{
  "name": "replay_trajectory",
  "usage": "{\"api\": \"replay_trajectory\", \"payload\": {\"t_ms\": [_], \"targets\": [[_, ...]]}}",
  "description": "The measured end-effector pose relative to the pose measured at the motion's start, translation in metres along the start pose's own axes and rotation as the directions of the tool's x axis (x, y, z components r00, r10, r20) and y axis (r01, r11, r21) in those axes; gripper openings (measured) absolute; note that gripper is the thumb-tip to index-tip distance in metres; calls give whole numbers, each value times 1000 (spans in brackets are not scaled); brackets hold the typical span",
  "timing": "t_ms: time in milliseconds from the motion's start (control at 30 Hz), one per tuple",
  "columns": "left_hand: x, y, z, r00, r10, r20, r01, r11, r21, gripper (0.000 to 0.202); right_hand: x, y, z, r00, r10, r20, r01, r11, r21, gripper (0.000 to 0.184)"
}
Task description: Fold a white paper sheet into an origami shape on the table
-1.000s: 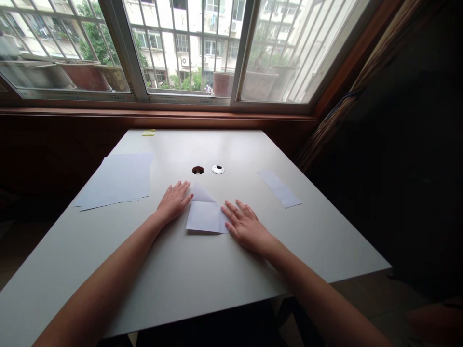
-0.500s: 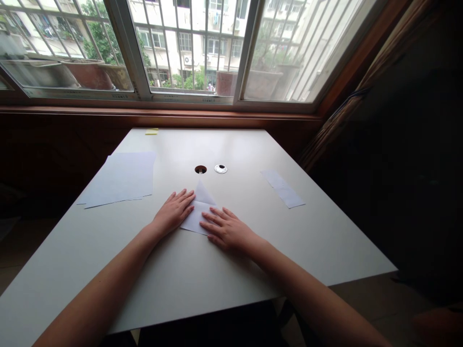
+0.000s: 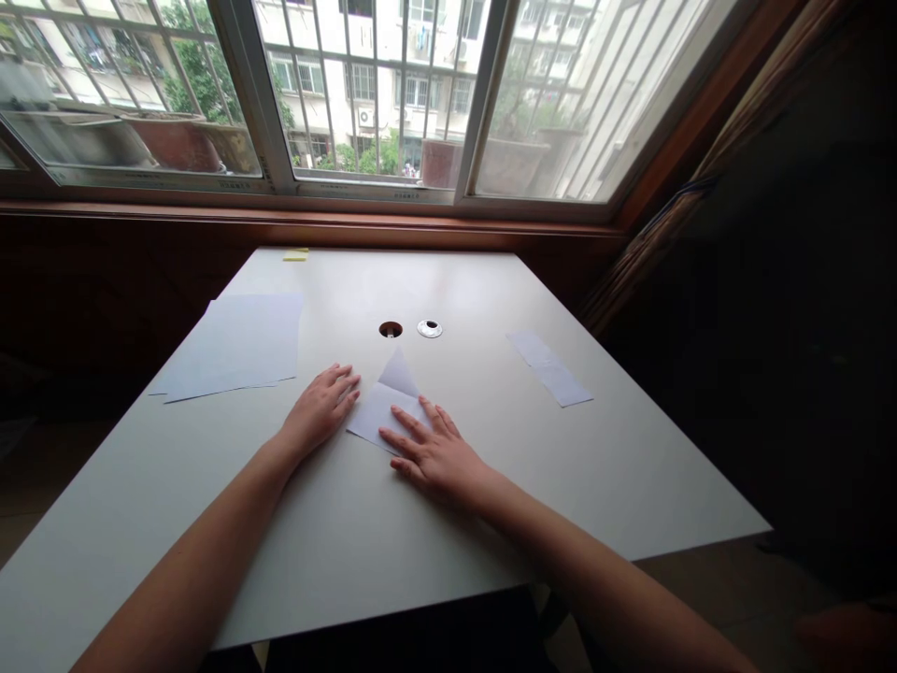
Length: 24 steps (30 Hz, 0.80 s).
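A folded sheet of white paper (image 3: 375, 408) lies near the middle of the white table, its pointed tip toward the window. A crease runs across it below the tip. My right hand (image 3: 434, 451) rests on its right side with the fingers spread, hiding that edge and the lower right corner. Just left of the paper, my left hand (image 3: 323, 404) lies on the tabletop, fingers stretched out and apart from the sheet. Neither hand grips anything.
Larger white sheets (image 3: 238, 346) are stacked at the table's left. A narrow paper strip (image 3: 550, 368) lies to the right. Beyond the folded paper are a round hole (image 3: 391, 330) and a round cover (image 3: 430, 329). A yellow slip (image 3: 295, 254) sits at the table's far edge.
My left hand has come off the paper and shifted left. The folded paper has turned slightly clockwise, its tip moving right. My right hand stays on it, fingers more spread.
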<state>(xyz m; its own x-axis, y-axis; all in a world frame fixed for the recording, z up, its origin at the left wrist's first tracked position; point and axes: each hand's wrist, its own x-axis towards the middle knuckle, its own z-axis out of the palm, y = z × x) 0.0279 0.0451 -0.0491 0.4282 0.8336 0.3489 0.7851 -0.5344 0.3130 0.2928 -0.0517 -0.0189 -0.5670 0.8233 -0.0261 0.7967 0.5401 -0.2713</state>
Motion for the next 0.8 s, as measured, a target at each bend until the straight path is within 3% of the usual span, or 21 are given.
{"api": "replay_trajectory", "payload": {"t_ms": [233,333,433,500,633,733,800], "targets": [[-4,-3,-7,993,86,77,-89,996,29,56,11,-20,5,982,180,-61,-176,982,66,56],[-5,-5,-7,991,69,119,-77,995,61,63,18,-13,4,963,245,-108,-223,958,183,50],[-5,-6,-7,991,46,129,-54,997,62,67,29,7,1,914,319,-252,-201,893,404,44],[-5,-5,-7,991,37,129,-44,998,53,68,37,22,-1,862,407,-302,-150,773,616,45],[-4,-4,-9,990,26,138,-34,998,51,69,52,42,-8,809,549,-211,-131,518,845,64],[-4,-4,-11,990,25,142,-31,998,46,67,57,46,-14,804,586,-97,-142,348,927,74],[-4,-5,-12,989,27,143,-32,999,34,66,58,46,-17,833,553,-30,-143,266,953,68]]}}
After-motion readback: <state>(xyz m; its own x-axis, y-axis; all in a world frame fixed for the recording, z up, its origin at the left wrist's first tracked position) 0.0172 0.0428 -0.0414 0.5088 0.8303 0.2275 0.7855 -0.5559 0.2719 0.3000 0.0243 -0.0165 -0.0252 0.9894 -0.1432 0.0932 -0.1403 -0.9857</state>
